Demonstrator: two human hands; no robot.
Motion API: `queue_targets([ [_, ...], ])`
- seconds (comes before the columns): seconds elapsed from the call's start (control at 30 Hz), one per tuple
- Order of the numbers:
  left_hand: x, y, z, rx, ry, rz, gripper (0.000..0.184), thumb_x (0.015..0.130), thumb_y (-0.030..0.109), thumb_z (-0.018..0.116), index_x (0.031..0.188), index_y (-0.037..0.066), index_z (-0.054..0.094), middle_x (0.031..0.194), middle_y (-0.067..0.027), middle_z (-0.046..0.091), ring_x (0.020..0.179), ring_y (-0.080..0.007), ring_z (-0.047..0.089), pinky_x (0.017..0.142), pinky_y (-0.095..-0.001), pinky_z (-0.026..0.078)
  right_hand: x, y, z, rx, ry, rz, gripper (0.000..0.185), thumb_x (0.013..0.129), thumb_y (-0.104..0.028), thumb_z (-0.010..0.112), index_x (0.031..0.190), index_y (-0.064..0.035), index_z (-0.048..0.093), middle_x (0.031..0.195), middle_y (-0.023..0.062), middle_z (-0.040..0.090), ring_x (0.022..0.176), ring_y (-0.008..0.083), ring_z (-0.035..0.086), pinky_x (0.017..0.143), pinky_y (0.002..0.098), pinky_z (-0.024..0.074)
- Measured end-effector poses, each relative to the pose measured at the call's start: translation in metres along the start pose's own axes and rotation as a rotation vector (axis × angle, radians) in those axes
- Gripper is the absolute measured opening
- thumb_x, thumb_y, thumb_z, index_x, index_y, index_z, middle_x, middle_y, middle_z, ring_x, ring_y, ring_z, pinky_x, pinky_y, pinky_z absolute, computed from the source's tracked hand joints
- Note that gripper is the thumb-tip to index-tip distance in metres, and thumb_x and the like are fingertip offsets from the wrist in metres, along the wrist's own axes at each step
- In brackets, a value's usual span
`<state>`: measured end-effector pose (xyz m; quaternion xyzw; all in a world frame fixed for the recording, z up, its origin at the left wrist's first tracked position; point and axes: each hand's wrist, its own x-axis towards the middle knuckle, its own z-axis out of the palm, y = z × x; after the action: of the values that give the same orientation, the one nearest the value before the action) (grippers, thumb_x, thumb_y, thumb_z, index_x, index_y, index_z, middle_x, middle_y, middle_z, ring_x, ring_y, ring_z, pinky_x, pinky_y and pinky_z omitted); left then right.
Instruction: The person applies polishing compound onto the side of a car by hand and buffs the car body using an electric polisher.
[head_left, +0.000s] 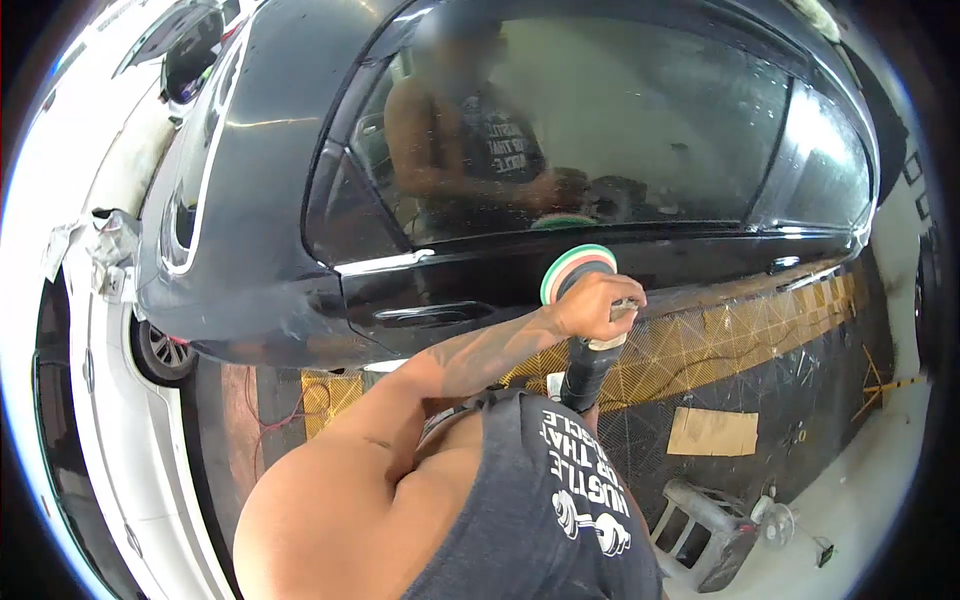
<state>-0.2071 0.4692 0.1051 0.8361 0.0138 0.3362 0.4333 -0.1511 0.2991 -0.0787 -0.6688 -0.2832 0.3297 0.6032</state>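
I have a white car at far left, then a dark car, its door facing the pad of the polisher (touching or just off, I can't tell). My left hand is clamped over the polisher; my right hand is hidden, its hold unknown. Cardboard lies farther right.

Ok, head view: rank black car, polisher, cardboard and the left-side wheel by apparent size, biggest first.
1. Black car
2. Polisher, partly hidden and probably nearer the camera
3. Cardboard and wheel: too alike to rank
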Motion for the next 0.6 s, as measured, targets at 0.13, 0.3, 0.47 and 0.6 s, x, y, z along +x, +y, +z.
queue_targets([
  [0.13,-0.041,0.012,-0.039,-0.024,0.086,-0.003,0.023,0.076,0.010,0.068,0.097,0.002,0.072,0.101,-0.0135,0.073,0.087,-0.0296,0.072,0.077,-0.0372,0.057,0.008,-0.012,0.037,0.004,-0.060,0.005,0.046,0.070,-0.024,0.085,0.108,-0.0003,0.071,0.104,0.0137,0.074,0.096,0.0230,0.070,0.085,0.0371,0.0549],
  [0.3,-0.086,0.021,-0.085,-0.008,0.193,0.001,0.023,0.076,0.009,0.069,0.097,0.002,0.071,0.101,-0.0145,0.073,0.088,-0.0312,0.072,0.079,-0.0371,0.058,-0.006,-0.017,0.086,-0.022,-0.151,0.034,0.046,0.070,-0.025,0.085,0.107,-0.0005,0.071,0.104,0.0142,0.074,0.095,0.0240,0.070,0.085,0.0373,0.0549],
  [0.47,-0.126,0.034,-0.131,0.005,0.262,0.012,0.022,0.076,0.009,0.069,0.097,0.002,0.071,0.101,-0.0132,0.073,0.087,-0.0313,0.072,0.079,-0.0370,0.058,-0.029,-0.023,0.134,-0.064,-0.247,0.056,0.046,0.070,-0.026,0.085,0.107,-0.0008,0.071,0.103,0.0148,0.074,0.095,0.0251,0.071,0.084,0.0374,0.0550],
  [0.6,-0.160,0.041,-0.163,0.013,0.294,0.011,0.023,0.076,0.009,0.069,0.098,0.002,0.071,0.103,-0.0133,0.073,0.089,-0.0303,0.072,0.080,-0.0372,0.058,-0.042,-0.032,0.176,-0.097,-0.315,0.049,0.046,0.070,-0.026,0.085,0.106,-0.0010,0.071,0.103,0.0152,0.074,0.094,0.0259,0.071,0.084,0.0375,0.0551],
])
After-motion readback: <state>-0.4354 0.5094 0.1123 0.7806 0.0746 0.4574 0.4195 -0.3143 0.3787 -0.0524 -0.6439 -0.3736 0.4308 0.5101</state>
